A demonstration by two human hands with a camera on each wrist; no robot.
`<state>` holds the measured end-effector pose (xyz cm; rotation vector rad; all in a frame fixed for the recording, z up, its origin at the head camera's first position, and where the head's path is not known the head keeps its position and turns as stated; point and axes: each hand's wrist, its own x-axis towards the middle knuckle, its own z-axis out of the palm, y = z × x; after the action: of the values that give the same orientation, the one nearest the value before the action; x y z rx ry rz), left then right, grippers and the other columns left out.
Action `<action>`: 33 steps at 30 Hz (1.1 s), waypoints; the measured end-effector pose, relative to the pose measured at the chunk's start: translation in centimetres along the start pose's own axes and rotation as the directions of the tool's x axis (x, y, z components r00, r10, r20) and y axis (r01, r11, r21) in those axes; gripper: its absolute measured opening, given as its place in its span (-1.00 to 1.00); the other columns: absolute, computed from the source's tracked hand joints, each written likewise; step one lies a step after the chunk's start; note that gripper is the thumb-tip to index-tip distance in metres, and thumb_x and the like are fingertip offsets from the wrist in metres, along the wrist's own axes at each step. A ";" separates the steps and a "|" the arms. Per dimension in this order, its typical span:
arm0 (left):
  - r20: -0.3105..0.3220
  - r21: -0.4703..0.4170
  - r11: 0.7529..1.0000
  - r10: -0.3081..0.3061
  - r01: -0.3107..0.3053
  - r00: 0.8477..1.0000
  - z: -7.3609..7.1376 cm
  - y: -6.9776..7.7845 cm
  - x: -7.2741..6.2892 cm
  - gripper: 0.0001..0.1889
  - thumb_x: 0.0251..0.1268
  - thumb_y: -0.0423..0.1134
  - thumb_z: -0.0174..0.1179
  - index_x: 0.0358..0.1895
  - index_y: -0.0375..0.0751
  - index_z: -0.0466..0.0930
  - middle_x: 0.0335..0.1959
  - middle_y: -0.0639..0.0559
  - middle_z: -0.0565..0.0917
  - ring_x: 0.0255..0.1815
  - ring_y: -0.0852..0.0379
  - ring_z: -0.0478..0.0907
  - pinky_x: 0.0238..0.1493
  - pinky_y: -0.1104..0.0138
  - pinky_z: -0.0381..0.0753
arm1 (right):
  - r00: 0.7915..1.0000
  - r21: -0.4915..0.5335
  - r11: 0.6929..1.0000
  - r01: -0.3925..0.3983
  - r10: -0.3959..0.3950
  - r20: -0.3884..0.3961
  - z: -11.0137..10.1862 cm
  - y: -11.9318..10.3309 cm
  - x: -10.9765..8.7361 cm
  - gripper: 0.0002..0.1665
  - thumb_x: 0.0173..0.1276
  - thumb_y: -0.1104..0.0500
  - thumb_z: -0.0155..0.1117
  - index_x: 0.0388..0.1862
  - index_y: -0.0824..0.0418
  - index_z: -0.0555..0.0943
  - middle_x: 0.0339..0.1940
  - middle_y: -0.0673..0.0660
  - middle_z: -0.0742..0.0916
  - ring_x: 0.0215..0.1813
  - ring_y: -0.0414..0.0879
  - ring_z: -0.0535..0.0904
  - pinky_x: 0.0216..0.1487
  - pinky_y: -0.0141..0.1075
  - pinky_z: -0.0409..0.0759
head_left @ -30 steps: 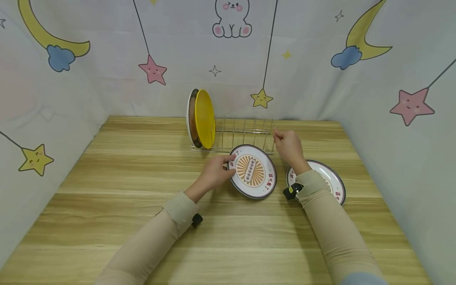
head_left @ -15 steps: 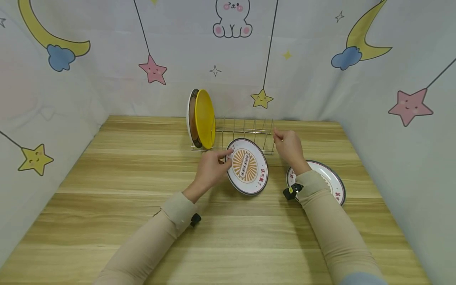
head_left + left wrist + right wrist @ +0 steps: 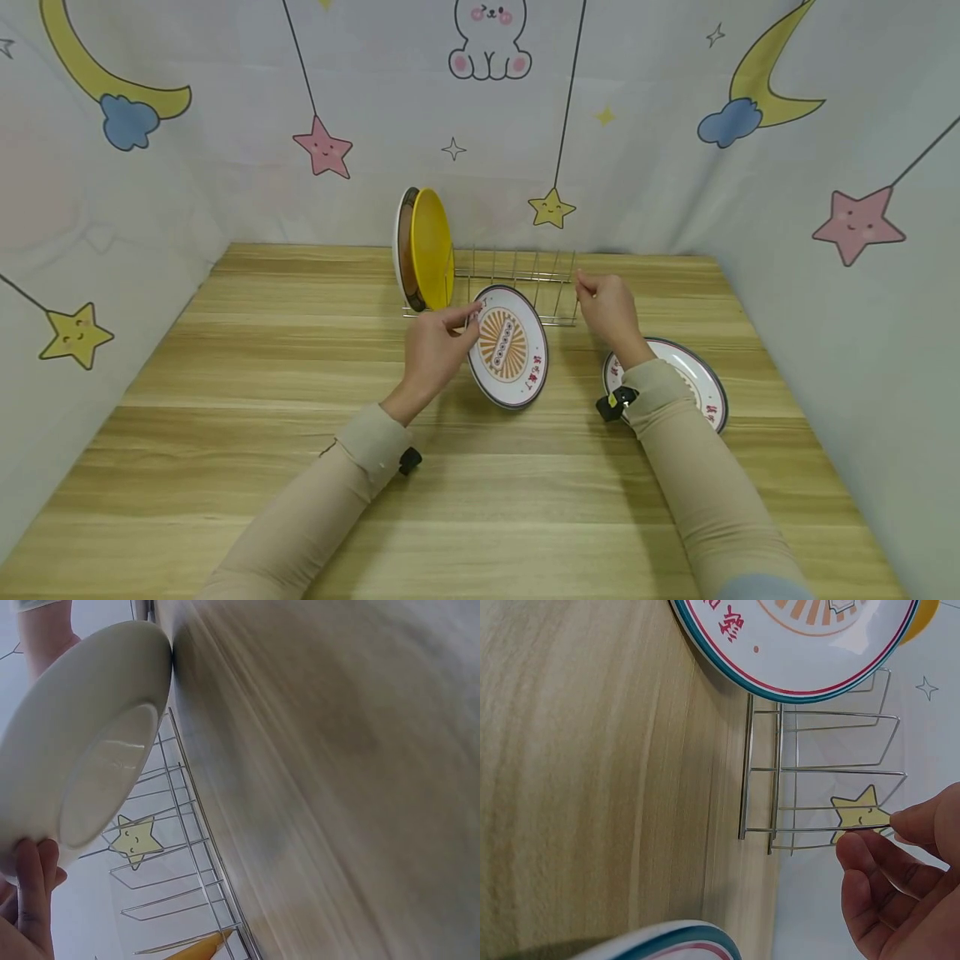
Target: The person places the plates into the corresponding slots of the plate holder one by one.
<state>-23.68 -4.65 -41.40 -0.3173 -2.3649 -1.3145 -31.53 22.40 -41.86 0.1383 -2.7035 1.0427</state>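
My left hand (image 3: 437,350) pinches the left rim of a white plate (image 3: 517,354) with an orange sunburst and red lettering. The plate is tilted up in front of a wire dish rack (image 3: 517,265); its pale underside (image 3: 90,742) faces the left wrist camera, with fingers (image 3: 34,881) spread against it. My right hand (image 3: 609,310) grips the rack's right end wire between thumb and fingertips, as the right wrist view shows. At the rack's left end stand a yellow plate (image 3: 432,250), a brown one (image 3: 406,250) and a white one (image 3: 397,242), upright side by side.
A second white plate (image 3: 708,379) with a dark rim lies flat on the wooden table (image 3: 525,508), partly under my right forearm. A printed curtain (image 3: 360,100) with stars and moons hangs behind the rack, and pale walls stand on both sides.
My left hand has carried the white plate leftward and slightly up toward the rack, turning it steeper. My right hand stays on the rack's end wire.
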 end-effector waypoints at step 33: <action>-0.252 -0.051 0.992 0.096 -0.112 0.963 -3.7 2.3 1.5 -0.87 0.13 -0.29 0.41 -0.35 -0.32 0.79 -0.49 -0.03 0.75 -0.56 0.17 0.67 -0.50 0.47 0.61 | 1.000 0.006 1.000 0.002 -0.002 0.018 -0.3 -0.5 -0.4 -0.63 0.50 0.20 0.15 0.22 0.25 0.61 0.01 0.15 0.75 -0.69 -0.15 0.28 -0.63 -0.31 0.27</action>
<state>-23.21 -6.62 -37.24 -0.2739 -2.0733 -1.3016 -30.95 22.29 -41.43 0.1526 -2.7158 1.0536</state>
